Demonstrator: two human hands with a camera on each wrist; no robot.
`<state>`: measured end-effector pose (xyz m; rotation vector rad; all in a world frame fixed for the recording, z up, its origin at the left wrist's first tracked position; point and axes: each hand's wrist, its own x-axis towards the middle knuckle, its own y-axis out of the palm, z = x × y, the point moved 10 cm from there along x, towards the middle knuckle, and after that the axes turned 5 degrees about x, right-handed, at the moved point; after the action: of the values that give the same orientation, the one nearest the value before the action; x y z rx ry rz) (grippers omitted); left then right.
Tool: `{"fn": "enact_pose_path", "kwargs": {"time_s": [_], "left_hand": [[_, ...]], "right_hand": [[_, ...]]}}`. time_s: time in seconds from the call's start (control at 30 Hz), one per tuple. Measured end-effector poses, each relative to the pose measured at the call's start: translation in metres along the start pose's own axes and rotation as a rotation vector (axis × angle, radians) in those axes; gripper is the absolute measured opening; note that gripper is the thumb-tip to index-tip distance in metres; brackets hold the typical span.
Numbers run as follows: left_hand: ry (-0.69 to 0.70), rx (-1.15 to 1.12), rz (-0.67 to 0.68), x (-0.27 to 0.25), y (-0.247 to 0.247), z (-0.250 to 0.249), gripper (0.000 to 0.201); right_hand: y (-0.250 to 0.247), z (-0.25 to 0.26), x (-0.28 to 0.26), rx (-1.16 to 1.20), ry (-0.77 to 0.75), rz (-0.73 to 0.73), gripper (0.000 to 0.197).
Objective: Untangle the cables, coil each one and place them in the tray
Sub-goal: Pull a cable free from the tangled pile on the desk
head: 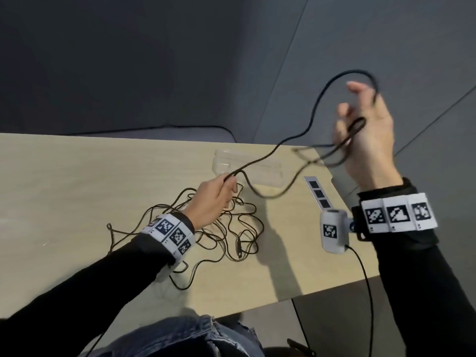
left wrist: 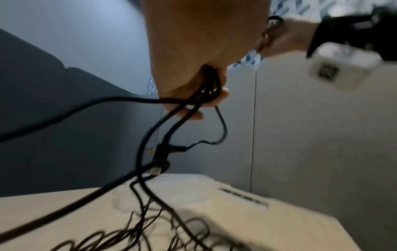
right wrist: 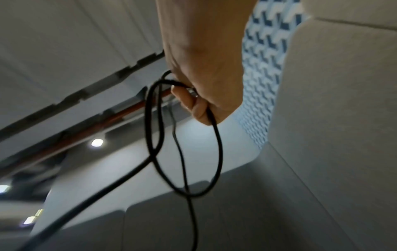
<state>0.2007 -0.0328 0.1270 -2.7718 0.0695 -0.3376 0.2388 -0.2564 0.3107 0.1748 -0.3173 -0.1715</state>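
The right hand (head: 368,132) is raised above the worktop's (head: 77,176) far right corner, its grip closed around loops of one thick black cable (head: 313,112); the right wrist view shows two loops hanging below the curled fingers (right wrist: 197,108). From there that cable arcs up over the fingers, then runs down and left to the left hand (head: 213,199), which is held low with its fingers curled round the strand. In the left wrist view several strands pass through this grip, and two plugs dangle just beneath it. Under and behind the left hand lies one tangled heap of thin cable (head: 231,228) on the worktop; how many cables make it up cannot be told. Just beyond the left grip stands one clear plastic tray (head: 221,161). Both wrists wear bands printed with square coded markers; no writing is readable.
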Motion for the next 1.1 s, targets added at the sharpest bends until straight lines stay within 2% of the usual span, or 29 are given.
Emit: {"fn": "enact_pose_path", "kwargs": {"time_s": [0.1, 0.13, 0.2, 0.23, 0.27, 0.33, 0.37, 0.43, 0.5, 0.53, 0.6, 0.67, 0.83, 0.93, 1.0, 1.03, 1.1], "left_hand": [[0.072, 0.145, -0.001, 0.004, -0.006, -0.021, 0.028], [0.098, 0.198, 0.002, 0.004, -0.006, -0.026, 0.027], [0.107, 0.164, 0.005, 0.001, -0.01, -0.032, 0.02], [0.102, 0.143, 0.0, 0.0, -0.012, -0.031, 0.017], [0.102, 0.145, -0.007, 0.0, -0.014, -0.031, 0.016], [0.088, 0.161, 0.012, -0.001, -0.015, -0.024, 0.014], [0.082, 0.159, 0.032, -0.003, -0.015, -0.023, 0.013], [0.149, 0.361, 0.062, -0.005, -0.012, -0.021, 0.022], [0.233, 0.637, 0.07, -0.008, -0.01, -0.015, 0.025], [0.211, 0.661, 0.084, -0.008, -0.01, -0.004, 0.025], [0.093, 0.558, 0.149, -0.012, -0.006, 0.031, 0.023], [-0.004, 0.482, 0.219, -0.021, 0.003, 0.061, 0.02], [0.014, 0.543, 0.31, -0.036, 0.029, 0.097, 0.021], [-0.079, 0.571, 0.367, -0.036, 0.037, 0.122, 0.025], [-0.166, 0.668, 0.415, -0.038, 0.038, 0.138, 0.026], [-0.184, 0.731, 0.415, -0.036, 0.036, 0.139, 0.028], [-0.129, 0.843, 0.344, -0.028, 0.031, 0.118, 0.029]], "right_hand": [[0.056, -0.028, -0.041, -0.386, -0.058, 0.391, 0.023], [0.072, -0.043, -0.056, -0.505, -0.049, 0.537, 0.033], [0.093, -0.082, -0.087, -0.812, 0.057, 0.813, 0.073], [0.096, -0.098, -0.096, -1.032, 0.04, 0.903, 0.081], [0.095, -0.108, -0.098, -1.228, -0.034, 0.936, 0.073], [0.094, -0.112, -0.092, -1.35, -0.13, 0.884, 0.033], [0.089, -0.113, -0.085, -1.326, -0.111, 0.849, 0.029], [0.073, -0.113, -0.066, -1.183, -0.005, 0.752, 0.035], [0.054, -0.1, -0.044, -0.914, 0.08, 0.616, 0.035], [0.041, -0.091, -0.03, -0.784, 0.101, 0.512, 0.033], [0.008, -0.067, -0.005, -0.51, 0.136, 0.276, 0.025], [-0.018, -0.053, 0.009, -0.183, 0.182, 0.13, 0.029], [-0.073, -0.052, 0.024, 0.313, 0.305, -0.058, 0.044], [-0.091, -0.054, 0.034, 0.609, 0.316, -0.125, 0.053], [-0.101, -0.054, 0.038, 0.657, 0.299, -0.2, 0.044], [-0.104, -0.055, 0.038, 0.587, 0.297, -0.228, 0.039], [-0.104, -0.06, 0.032, 0.228, 0.283, -0.233, 0.034]]}}
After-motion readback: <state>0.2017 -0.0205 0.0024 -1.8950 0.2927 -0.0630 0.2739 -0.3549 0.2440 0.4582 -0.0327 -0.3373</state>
